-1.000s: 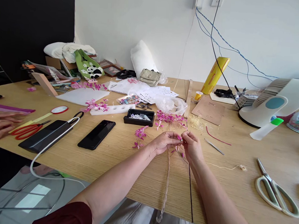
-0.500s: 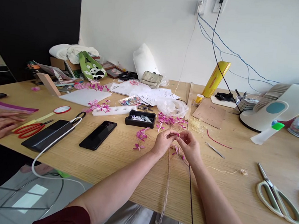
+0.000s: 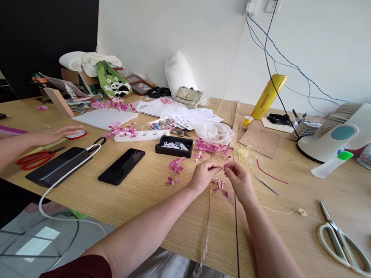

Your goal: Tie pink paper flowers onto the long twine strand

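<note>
My left hand (image 3: 203,175) is closed in a pinch, and what its fingertips hold is too small to make out. Just to its right, my right hand (image 3: 240,182) pinches a small pink flower piece (image 3: 226,165). The fingertips of both hands nearly meet above the table. Under them lies a pink flower sprig (image 3: 220,186) with thin stems. A braided cord (image 3: 208,225) runs from beside the sprig down past the table's front edge. More pink flower sprigs (image 3: 176,167) lie left of my left hand, and a magenta flower cluster (image 3: 212,149) lies behind both hands.
A black tray (image 3: 173,151) of small white pieces and a phone (image 3: 121,166) lie to the left. Tweezers (image 3: 266,185), large scissors (image 3: 345,243) and a white fan (image 3: 338,132) are on the right. A co-worker's hand (image 3: 54,135) reaches toward a tape roll (image 3: 77,134).
My fingertips have drawn slightly apart, the right hand moving a little right with the pink piece. At left, the co-worker's hand has reached forward to the tape roll.
</note>
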`<state>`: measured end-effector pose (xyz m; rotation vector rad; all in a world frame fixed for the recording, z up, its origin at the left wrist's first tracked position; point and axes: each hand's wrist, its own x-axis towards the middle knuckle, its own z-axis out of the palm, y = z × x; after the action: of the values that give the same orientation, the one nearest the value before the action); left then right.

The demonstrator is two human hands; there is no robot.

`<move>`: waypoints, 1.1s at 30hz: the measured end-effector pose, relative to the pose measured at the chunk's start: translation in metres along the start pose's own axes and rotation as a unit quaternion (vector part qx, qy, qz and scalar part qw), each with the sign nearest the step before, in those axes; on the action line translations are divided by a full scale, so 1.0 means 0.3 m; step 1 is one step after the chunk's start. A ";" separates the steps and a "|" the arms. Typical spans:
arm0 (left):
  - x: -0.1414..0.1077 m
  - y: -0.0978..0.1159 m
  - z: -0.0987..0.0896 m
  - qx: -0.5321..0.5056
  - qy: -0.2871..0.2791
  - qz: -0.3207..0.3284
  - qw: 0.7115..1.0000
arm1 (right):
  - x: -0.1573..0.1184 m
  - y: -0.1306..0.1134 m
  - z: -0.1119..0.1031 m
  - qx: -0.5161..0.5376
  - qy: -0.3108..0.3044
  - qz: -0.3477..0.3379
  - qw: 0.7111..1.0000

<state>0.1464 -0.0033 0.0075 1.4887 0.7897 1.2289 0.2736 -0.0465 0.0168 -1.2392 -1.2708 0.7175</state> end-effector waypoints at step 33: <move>0.014 0.053 -0.064 -0.467 -0.079 -0.128 0.871 | 0.019 -0.016 -0.087 -0.254 -0.098 0.029 0.962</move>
<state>0.1275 0.0018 0.0234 0.6389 0.1842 1.0302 0.2987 -0.0495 0.0270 -1.6549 -1.6551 0.5817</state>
